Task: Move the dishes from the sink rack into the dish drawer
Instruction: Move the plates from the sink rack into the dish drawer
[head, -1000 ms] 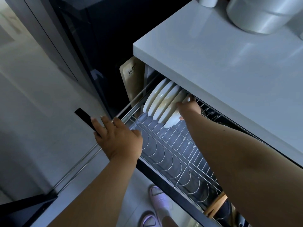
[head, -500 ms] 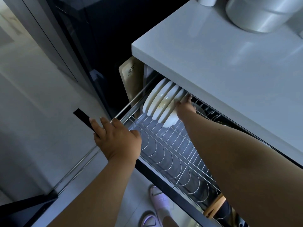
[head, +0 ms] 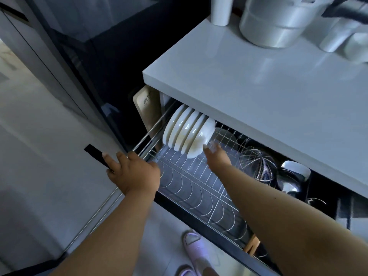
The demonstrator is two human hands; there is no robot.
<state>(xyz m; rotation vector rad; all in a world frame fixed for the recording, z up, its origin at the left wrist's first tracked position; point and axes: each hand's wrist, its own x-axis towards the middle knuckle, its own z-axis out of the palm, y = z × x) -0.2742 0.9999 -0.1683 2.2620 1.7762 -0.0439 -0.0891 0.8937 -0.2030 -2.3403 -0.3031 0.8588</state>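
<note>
The dish drawer (head: 199, 188) is pulled out under the white countertop, with a wire rack inside. Several white dishes (head: 187, 130) stand on edge in a row at its far left end. My right hand (head: 216, 155) hovers just right of the nearest dish, fingers apart, holding nothing. My left hand (head: 133, 170) rests on the drawer's front edge beside the black handle (head: 95, 154), fingers curled over the rim.
A wooden cutting board (head: 147, 108) stands at the drawer's left side. A wire strainer (head: 256, 166) and a shiny ladle (head: 292, 176) lie at the right of the drawer. A metal pot (head: 278, 22) and a white cup (head: 221, 10) stand on the countertop (head: 258, 86). My slippered feet (head: 197, 251) are below.
My right hand has let go of the last white dish and drawn back toward me. The view shifted, showing more of the drawer's right side. My left hand stays on the drawer front.
</note>
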